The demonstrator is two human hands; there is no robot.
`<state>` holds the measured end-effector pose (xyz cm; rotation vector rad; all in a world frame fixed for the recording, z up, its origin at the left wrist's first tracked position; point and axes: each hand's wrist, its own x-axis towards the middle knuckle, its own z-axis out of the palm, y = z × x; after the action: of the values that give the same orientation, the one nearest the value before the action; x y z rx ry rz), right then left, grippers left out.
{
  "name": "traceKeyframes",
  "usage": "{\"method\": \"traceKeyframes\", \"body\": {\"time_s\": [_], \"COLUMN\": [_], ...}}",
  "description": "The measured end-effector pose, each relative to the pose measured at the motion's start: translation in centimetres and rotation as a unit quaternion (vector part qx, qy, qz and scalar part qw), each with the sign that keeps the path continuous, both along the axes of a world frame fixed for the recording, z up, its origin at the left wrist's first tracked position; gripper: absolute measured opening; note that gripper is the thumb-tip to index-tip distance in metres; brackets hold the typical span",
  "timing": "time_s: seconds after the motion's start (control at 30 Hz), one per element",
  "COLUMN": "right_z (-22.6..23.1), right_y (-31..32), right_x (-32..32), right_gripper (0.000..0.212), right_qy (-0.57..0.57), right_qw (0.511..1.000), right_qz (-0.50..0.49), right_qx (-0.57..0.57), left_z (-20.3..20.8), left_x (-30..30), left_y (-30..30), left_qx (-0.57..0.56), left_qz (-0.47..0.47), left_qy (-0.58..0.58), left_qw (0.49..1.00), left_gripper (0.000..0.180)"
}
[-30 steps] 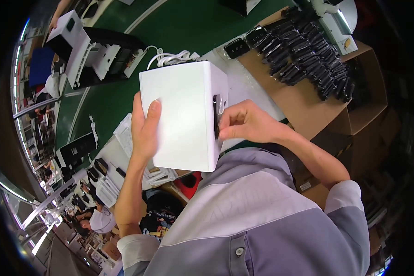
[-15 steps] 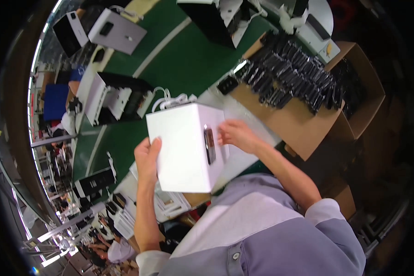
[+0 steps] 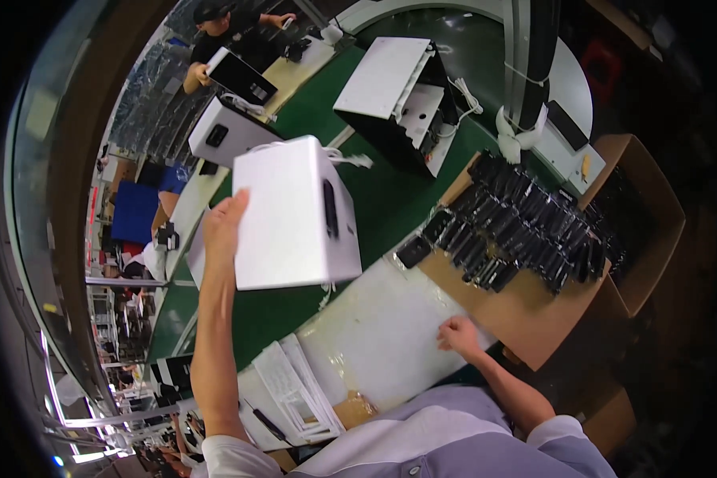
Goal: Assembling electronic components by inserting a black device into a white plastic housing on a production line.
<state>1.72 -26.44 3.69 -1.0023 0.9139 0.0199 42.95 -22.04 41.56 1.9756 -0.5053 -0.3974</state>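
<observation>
A white box-shaped appliance casing with a black oval inset in its side is tilted above the green conveyor. My left hand grips it by its left edge, thumb on the white face; the other fingers are hidden behind. A white cable shows at its far side. My right hand is away from the casing, over the white, tape-patched work surface. Its fingers are curled in, and I see nothing in them.
Black wrapped parts lie piled on cardboard by an open carton at right. Ahead stands an open-backed appliance. White frames and a screwdriver lie near left. Across the conveyor, a co-worker's hand holds a black-and-white unit.
My left hand has carried the casing forward, over the conveyor. My right hand has come off the casing's side and drawn back toward me. The view has shifted, showing the co-worker.
</observation>
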Motion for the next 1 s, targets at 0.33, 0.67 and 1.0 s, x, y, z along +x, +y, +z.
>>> {"method": "traceKeyframes", "body": {"time_s": [0.33,0.67,1.0], "right_z": [1.0,0.4,0.4], "right_y": [0.0,1.6,1.0], "right_x": [-0.1,0.7,0.5], "right_gripper": [0.016,0.014,0.011], "right_qy": [0.043,0.104,0.083], "right_qw": [0.998,0.992,0.969], "right_qz": [-0.001,0.008,0.05], "right_qx": [-0.043,-0.071,-0.227], "left_z": [-5.6,-12.7,-7.6], "left_x": [26.5,47.0,44.2], "left_y": [-21.4,-26.9,-23.6], "left_qx": [-0.157,-0.158,0.248], "left_qz": [-0.044,0.036,-0.006], "left_qy": [-0.013,0.001,-0.412], "left_qw": [0.987,0.987,0.877], "left_gripper": [0.035,0.043,0.047]}}
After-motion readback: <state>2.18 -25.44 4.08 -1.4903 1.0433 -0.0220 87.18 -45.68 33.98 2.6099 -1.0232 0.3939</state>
